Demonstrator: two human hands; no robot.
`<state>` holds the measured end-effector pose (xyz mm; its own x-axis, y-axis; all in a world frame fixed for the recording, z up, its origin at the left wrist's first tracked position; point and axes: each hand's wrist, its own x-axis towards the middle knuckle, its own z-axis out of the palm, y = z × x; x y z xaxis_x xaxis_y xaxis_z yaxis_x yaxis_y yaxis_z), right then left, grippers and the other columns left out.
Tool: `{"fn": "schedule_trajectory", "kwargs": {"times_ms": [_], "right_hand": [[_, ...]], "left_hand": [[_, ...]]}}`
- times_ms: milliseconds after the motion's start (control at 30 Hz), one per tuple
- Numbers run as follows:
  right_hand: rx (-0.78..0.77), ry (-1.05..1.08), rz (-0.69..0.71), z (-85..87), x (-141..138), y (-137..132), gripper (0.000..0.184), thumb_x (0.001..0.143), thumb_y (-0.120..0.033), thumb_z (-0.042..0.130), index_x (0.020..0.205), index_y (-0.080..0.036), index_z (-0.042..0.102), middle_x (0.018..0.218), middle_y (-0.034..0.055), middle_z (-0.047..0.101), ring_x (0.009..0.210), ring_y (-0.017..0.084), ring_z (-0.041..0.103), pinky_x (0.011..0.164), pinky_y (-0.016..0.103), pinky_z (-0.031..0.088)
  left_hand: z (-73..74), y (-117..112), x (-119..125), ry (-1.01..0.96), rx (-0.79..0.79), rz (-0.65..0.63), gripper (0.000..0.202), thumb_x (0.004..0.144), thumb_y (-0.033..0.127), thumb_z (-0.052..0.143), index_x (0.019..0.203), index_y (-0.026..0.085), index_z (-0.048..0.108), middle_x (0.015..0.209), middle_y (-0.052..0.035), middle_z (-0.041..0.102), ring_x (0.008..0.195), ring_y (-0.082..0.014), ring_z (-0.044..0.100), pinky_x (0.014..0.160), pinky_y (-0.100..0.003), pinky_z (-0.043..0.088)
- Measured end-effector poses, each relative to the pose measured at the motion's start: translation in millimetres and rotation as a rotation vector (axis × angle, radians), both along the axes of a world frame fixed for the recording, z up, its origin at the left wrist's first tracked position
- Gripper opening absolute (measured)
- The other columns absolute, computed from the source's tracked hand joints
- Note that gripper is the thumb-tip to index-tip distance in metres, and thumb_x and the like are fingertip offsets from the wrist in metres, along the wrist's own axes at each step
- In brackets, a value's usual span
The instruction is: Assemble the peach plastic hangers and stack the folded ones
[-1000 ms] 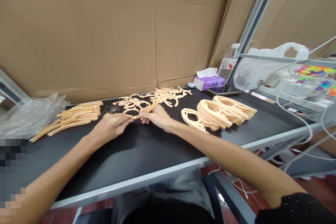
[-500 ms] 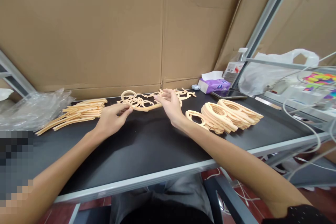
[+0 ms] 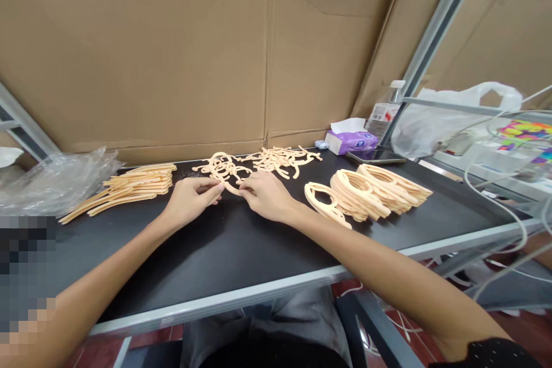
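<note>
On the black table (image 3: 241,253), my left hand (image 3: 190,198) and my right hand (image 3: 265,195) meet over one peach-coloured curved piece (image 3: 226,175). Both pinch it between fingers and thumb, close to the table top. Just behind it lies a loose pile of curved pieces (image 3: 267,160). A stack of straight peach sticks (image 3: 129,187) lies left of my left hand. Stacks of ring-shaped pieces (image 3: 368,187) lie right of my right hand.
Cardboard sheets (image 3: 172,52) wall off the back of the table. Crumpled clear plastic (image 3: 47,181) sits at the far left. A purple tissue pack (image 3: 351,139), a phone (image 3: 375,156) and a water bottle (image 3: 385,108) stand at the back right, beside a metal post, cables and a white bag (image 3: 452,112).
My right hand reached out to the loose pile, then came back toward my left hand. Both hands now pinch a curved piece where they held a straight stick before.
</note>
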<state>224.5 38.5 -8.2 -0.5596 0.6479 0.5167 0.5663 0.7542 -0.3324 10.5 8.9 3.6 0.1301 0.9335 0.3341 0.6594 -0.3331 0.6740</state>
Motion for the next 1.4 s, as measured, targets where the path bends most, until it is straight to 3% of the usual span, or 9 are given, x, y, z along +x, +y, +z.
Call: {"fn": "schedule_trajectory", "kwargs": {"times_ms": [133, 267, 400, 633, 900, 1033, 1233, 1400], "right_hand": [[-0.048, -0.035, 0.023, 3.0, 1, -2, 0.018, 0.091, -0.020, 0.059, 0.078, -0.018, 0.070, 0.083, 0.0066, 0.066, 0.083, 0.019, 0.058, 0.074, 0.031, 0.038], [-0.134, -0.062, 0.027, 4.4, 0, -7, 0.015, 0.090, -0.028, 0.063, 0.080, -0.019, 0.070, 0.084, 0.0056, 0.066, 0.083, 0.019, 0.058, 0.068, 0.029, 0.037], [-0.132, -0.095, 0.009, 3.7, 0, -8, 0.014, 0.091, -0.028, 0.061, 0.083, -0.020, 0.070, 0.086, 0.0058, 0.067, 0.081, 0.019, 0.059, 0.064, 0.029, 0.034], [-0.041, -0.126, -0.029, -0.5, 1, -4, 0.017, 0.094, -0.029, 0.058, 0.087, -0.019, 0.070, 0.094, 0.0081, 0.069, 0.091, 0.021, 0.061, 0.070, 0.030, 0.039], [0.025, -0.162, -0.044, 3.8, -2, -13, 0.018, 0.093, -0.028, 0.059, 0.089, -0.015, 0.071, 0.093, 0.0081, 0.068, 0.091, 0.019, 0.060, 0.079, 0.031, 0.042], [0.026, -0.187, 0.001, 6.9, -4, -23, 0.019, 0.092, -0.028, 0.059, 0.093, -0.015, 0.073, 0.093, 0.0085, 0.069, 0.094, 0.020, 0.060, 0.082, 0.032, 0.043], [-0.023, -0.297, 0.082, 12.8, -7, -48, 0.027, 0.095, -0.032, 0.056, 0.102, -0.014, 0.074, 0.103, 0.0119, 0.069, 0.099, 0.023, 0.060, 0.088, 0.037, 0.044], [-0.051, -0.368, 0.110, 22.5, -4, -56, 0.029, 0.096, -0.031, 0.052, 0.103, -0.011, 0.073, 0.105, 0.0144, 0.070, 0.102, 0.025, 0.061, 0.086, 0.037, 0.047]], "left_hand": [[3.5, -2, -1, 0.279, 0.107, 0.102, 0.034, 0.085, 0.049, 0.060, 0.085, 0.022, 0.081, 0.082, -0.0036, 0.079, 0.071, -0.0225, 0.071, 0.061, -0.028, 0.050], [5.3, -5, 1, 0.451, 0.059, 0.185, 0.032, 0.083, 0.050, 0.059, 0.085, 0.029, 0.082, 0.080, -0.0022, 0.079, 0.071, -0.0246, 0.071, 0.056, -0.028, 0.044], [3.9, -6, 3, 0.496, 0.040, 0.195, 0.031, 0.084, 0.052, 0.058, 0.082, 0.030, 0.081, 0.078, -0.0008, 0.078, 0.072, -0.0247, 0.071, 0.057, -0.028, 0.043], [2.3, -6, 3, 0.557, 0.091, 0.153, 0.026, 0.083, 0.050, 0.060, 0.087, 0.032, 0.079, 0.079, 0.0021, 0.077, 0.068, -0.0209, 0.068, 0.053, -0.027, 0.038], [6.9, -10, 8, 0.640, 0.024, 0.180, 0.033, 0.088, 0.051, 0.052, 0.094, 0.030, 0.078, 0.088, 0.0010, 0.077, 0.079, -0.0221, 0.068, 0.060, -0.029, 0.039], [6.8, -11, 5, 0.669, 0.082, 0.181, 0.034, 0.090, 0.049, 0.051, 0.097, 0.028, 0.077, 0.093, -0.0011, 0.076, 0.085, -0.0233, 0.068, 0.065, -0.031, 0.043], [5.6, -21, 8, 0.797, 0.289, 0.024, 0.029, 0.093, 0.032, 0.049, 0.093, 0.021, 0.075, 0.097, -0.0081, 0.074, 0.094, -0.0256, 0.066, 0.073, -0.034, 0.049], [-8.7, -52, 11, 0.758, 0.336, -0.154, 0.032, 0.096, 0.021, 0.042, 0.095, 0.017, 0.074, 0.098, -0.0101, 0.072, 0.092, -0.0238, 0.066, 0.083, -0.037, 0.054]]}}
